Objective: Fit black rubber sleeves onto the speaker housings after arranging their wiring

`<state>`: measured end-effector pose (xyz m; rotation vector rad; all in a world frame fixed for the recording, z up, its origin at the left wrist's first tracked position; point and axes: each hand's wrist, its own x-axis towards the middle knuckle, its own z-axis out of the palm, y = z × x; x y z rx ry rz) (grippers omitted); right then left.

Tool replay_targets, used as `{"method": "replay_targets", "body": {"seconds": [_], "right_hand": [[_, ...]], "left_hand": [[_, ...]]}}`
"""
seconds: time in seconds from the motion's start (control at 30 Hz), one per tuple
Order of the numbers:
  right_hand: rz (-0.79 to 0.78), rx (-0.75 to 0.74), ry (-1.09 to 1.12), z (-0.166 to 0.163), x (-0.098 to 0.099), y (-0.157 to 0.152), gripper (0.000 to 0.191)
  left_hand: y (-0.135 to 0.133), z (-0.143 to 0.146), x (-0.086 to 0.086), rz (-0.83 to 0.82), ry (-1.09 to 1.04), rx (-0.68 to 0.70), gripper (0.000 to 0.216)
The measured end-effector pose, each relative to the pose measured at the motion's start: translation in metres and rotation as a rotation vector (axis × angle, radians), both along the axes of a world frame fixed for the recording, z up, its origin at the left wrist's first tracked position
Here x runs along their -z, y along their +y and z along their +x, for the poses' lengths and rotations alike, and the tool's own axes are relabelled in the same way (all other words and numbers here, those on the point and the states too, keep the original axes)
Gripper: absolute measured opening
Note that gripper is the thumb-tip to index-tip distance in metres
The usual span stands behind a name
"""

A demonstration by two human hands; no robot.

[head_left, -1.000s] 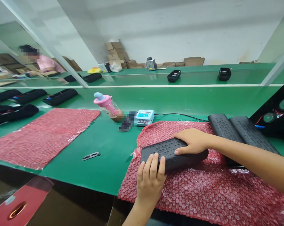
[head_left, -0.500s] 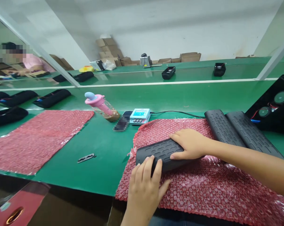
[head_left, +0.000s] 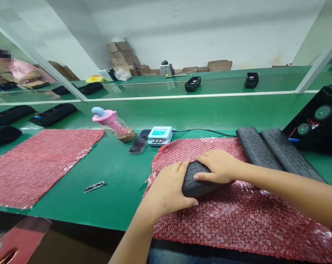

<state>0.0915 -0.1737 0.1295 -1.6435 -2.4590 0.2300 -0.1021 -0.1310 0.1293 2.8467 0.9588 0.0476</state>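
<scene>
Head view shows both hands on a black ribbed shell (head_left: 195, 182) that lies on a red bubble-wrap sheet (head_left: 237, 223) at the near edge of the green bench (head_left: 119, 176). The left hand (head_left: 167, 189) is cupped around the shell's left end, fingers over the top and thumb along the near side. The right hand (head_left: 219, 167) is closed over the top of its right part. 2 more ribbed shells (head_left: 276, 152) lie side by side at the sheet's far right corner, just beside an open speaker housing (head_left: 320, 121). Beyond the sheet stand a small meter (head_left: 160, 135) and a tilted pink bottle (head_left: 112, 123). A second bubble-wrap sheet (head_left: 36, 161) lies well to the left.
</scene>
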Motion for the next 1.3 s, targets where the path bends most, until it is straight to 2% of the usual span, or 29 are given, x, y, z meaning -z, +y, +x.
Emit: {"method": "replay_targets", "body": {"seconds": [0.17,0.37,0.6,0.67,0.73,0.77,0.83,0.9,0.97,1.03,1.13,1.2,1.3], "right_hand": [[-0.022,0.017,0.035,0.001,-0.001,0.003,0.051],[0.063,0.062,0.101,-0.002,0.003,-0.012,0.043],[-0.013,0.158,0.667,0.011,0.01,0.01,0.035],[-0.018,0.192,0.772,0.012,-0.003,0.015,0.039],[-0.019,0.184,0.929,0.011,-0.027,0.013,0.044],[-0.014,0.153,1.015,0.01,-0.041,0.009,0.047],[0.037,-0.018,1.324,0.007,-0.065,0.0,0.05],[0.083,-0.096,1.466,0.003,-0.072,-0.005,0.051],[0.006,-0.078,1.427,-0.003,-0.057,-0.004,0.055],[-0.089,-0.058,1.343,-0.01,-0.029,0.003,0.058],[-0.13,-0.059,1.29,-0.018,0.005,0.014,0.056],[-0.119,-0.064,1.254,-0.019,0.011,0.018,0.054],[-0.059,-0.067,1.122,-0.013,0.002,0.014,0.048]], "left_hand": [[0.004,0.001,-0.003,-0.052,0.007,0.005,0.085],[-0.005,-0.003,0.003,0.034,-0.013,-0.013,0.083],[0.003,0.003,-0.002,-0.006,0.044,0.003,0.089],[0.004,0.004,-0.004,-0.004,0.048,0.002,0.092],[0.003,0.003,-0.005,0.008,0.043,0.002,0.092],[0.002,0.003,-0.005,0.013,0.039,0.003,0.091],[0.0,0.003,-0.004,0.02,0.036,0.006,0.089],[-0.001,0.003,-0.004,0.024,0.033,0.006,0.089],[-0.002,0.003,-0.003,0.02,0.035,0.003,0.089],[-0.001,0.002,-0.003,0.014,0.037,0.0,0.089],[-0.001,0.002,-0.003,0.007,0.038,0.007,0.086],[0.001,0.003,-0.004,-0.005,0.035,0.01,0.085],[0.006,0.004,-0.006,-0.06,0.038,0.015,0.083]]}}
